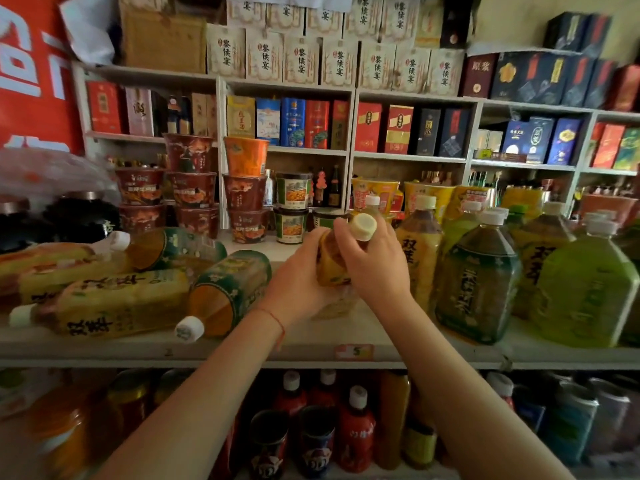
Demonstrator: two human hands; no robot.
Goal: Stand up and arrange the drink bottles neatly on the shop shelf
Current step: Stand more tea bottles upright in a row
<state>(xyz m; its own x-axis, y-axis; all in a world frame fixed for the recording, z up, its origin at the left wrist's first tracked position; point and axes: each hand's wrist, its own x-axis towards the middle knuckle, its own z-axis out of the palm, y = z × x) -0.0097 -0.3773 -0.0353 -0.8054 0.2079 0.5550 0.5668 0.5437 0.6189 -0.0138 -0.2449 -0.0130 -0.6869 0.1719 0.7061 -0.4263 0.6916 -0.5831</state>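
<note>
Hands meet at the middle of the grey shop shelf (242, 344), both around one amber plastic tea bottle with a yellow label and cream cap (331, 263). That bottle is near upright, its long axis tipped slightly so the cap points up and toward the right; whether its base touches the shelf cannot be told, since it is hidden behind the hands. The left hand (298, 278) cups the bottle's lower body from the left, fingers curled round it. The right hand (372, 263) wraps the neck and shoulder just under the cap, fingers bent over the top. Left of the hands, several bottles lie on their sides: a green-labelled tea bottle (227, 292) with its white cap pointing toward the shelf's front edge, and a yellow-labelled tea bottle (114, 303) lying crosswise with its cap to the left. Right of the hands, large bottles stand upright, among them a dark green-labelled jug (479, 278) and a pale green jug (585, 289). Stacked instant-noodle cups (190, 188) stand behind.
</note>
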